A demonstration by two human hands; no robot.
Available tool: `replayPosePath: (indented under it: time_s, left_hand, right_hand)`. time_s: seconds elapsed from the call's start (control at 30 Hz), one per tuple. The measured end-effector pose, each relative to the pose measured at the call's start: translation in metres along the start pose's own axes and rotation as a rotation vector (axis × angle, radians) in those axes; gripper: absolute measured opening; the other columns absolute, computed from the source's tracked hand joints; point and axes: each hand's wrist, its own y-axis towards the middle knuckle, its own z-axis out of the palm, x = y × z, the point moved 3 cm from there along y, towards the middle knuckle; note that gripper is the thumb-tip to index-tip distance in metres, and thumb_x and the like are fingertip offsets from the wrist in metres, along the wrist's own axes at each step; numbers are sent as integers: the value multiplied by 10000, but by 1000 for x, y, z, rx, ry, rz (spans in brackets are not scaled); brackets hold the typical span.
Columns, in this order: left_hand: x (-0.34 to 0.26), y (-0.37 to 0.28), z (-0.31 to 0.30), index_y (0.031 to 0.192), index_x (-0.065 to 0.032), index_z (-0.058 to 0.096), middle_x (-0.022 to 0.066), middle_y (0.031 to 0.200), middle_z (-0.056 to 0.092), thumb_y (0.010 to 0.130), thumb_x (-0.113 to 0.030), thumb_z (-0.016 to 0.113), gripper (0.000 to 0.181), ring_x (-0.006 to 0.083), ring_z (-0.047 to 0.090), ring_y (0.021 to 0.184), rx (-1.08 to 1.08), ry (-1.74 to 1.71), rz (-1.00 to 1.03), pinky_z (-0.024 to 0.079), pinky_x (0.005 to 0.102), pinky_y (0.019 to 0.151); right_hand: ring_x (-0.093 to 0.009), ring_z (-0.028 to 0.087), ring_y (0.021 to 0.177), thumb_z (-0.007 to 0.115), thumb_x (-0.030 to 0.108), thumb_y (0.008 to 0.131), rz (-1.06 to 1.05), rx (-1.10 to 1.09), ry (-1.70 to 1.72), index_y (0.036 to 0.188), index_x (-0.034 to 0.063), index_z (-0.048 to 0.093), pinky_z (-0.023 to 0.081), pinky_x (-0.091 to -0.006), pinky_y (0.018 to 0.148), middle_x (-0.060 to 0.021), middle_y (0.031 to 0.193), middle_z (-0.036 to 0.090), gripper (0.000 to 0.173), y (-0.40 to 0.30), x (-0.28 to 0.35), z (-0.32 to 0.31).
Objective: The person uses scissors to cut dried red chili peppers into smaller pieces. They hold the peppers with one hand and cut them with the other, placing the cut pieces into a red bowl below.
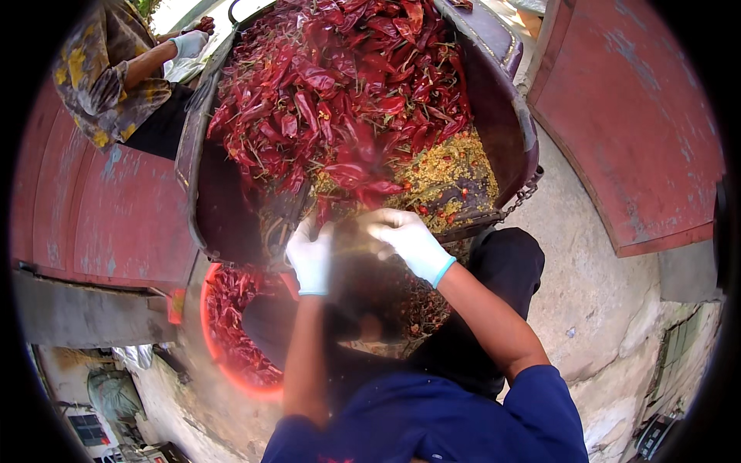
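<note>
Both of my hands wear white gloves with light blue cuffs. My left hand (310, 254) is at the near edge of the cart bed (226, 214), pinching a dried red chili pepper (323, 209) that points upward. Just to its right, my right hand (408, 240) has its fingers bent towards the left one. Motion blurs those fingertips, so whether they grip anything is unclear. Beyond them rises a large heap of dried red chili peppers (341, 87). Loose yellow chili seeds (448, 168) cover the bed's floor on the right.
A red plastic basin (211, 330) of chilies stands below left. Stems and scraps (425, 307) lie between my knees. A chain (521, 197) hangs at the bed's right corner. Red doors (631, 116) flank the bed. Another person's gloved hand (190, 44) holds chilies at upper left.
</note>
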Motion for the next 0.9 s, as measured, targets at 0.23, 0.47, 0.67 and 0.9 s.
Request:
replayPosePath:
  time_s: [0.23,0.47,0.67,0.9]
  left_hand:
    - [-55,-38,-6,1197,58,687,48,998,733,924,-9,680,281,76,636,842,-51,-330,-221,508,230,773]
    - [-72,-72,11,983,-18,701,172,838,672,816,-28,738,171,333,686,751,14,312,261,538,371,700]
    - [-63,-81,-4,1137,3,706,80,937,729,869,-101,758,292,139,666,770,331,83,135,542,297,720]
    - [-64,-71,-20,1227,31,672,42,1060,703,947,-92,705,308,98,635,924,291,-105,97,520,246,848]
  right_hand:
    - [-76,636,712,648,169,994,-84,45,18,1390,-21,576,539,-220,623,-22,1006,674,445,10,-4,8]
    - [-47,516,560,692,221,975,-34,111,-74,1454,-74,476,424,-222,499,10,692,583,602,5,-5,18]
    - [-171,654,681,743,254,916,-198,-53,-413,1236,-53,635,513,-317,624,-107,799,701,456,-12,-2,11]
    - [-407,683,928,695,196,896,-772,60,-911,1142,28,691,535,-470,803,-224,1001,698,298,-36,-5,20]
